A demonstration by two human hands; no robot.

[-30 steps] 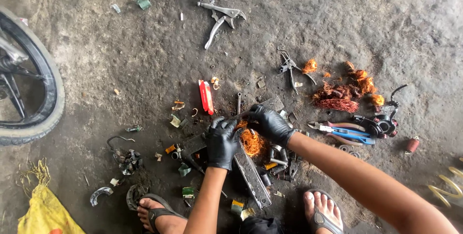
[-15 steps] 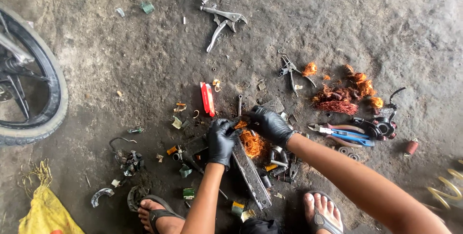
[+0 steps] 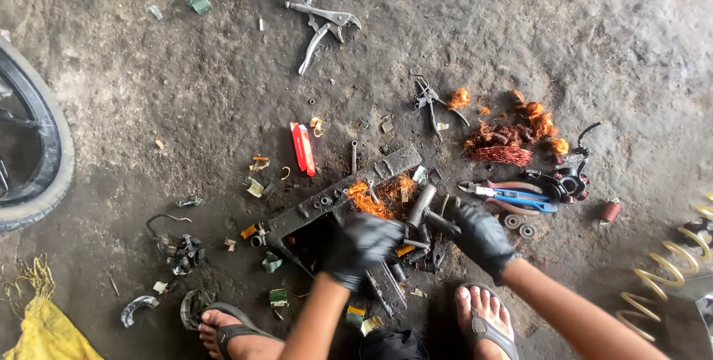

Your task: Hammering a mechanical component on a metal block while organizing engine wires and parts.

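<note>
Nearby — flat red package (image 3: 303,148)

Light is flat, dull daylight, even across the concrete floor (image 3: 564,26); no clear source. Shadows soft and short, darkest under my gloved left hand (image 3: 362,247) and right hand (image 3: 481,237). No glare. Centre sharp; edges bend slightly, and the tyre (image 3: 44,159) at the left border looks curved and dim.
</note>
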